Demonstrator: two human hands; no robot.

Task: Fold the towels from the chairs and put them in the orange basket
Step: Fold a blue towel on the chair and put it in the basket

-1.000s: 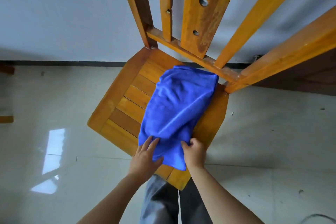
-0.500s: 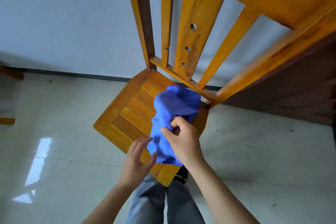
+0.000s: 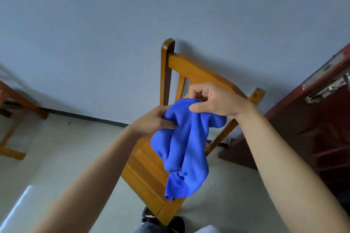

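The fingers (image 3: 197, 91) of the right hand (image 3: 214, 100), just right of centre frame, are curled down over the top edge of the blue towel (image 3: 181, 143), and the thumb closes in from below, so the cloth is pinched at its highest point. To its left and a little lower, the left hand (image 3: 153, 121) has its fingers bent into the towel's side, gripping a bunch of fabric. The two grips sit close together, probably because the hands are searching the hem for corners before spreading it for a fold. From them the towel hangs crumpled in long loose folds toward lower centre, in front of the wooden chair (image 3: 147, 174); whether its tail brushes the seat cannot be told. Holding it up in the air lets its own weight pull the creases out. The chair's back stands against the pale wall (image 3: 94, 43), with a dark red door (image 3: 312, 128) at the right edge and another wooden frame (image 3: 11, 100) at the far left on the light floor (image 3: 56, 147). The orange basket is not in view.
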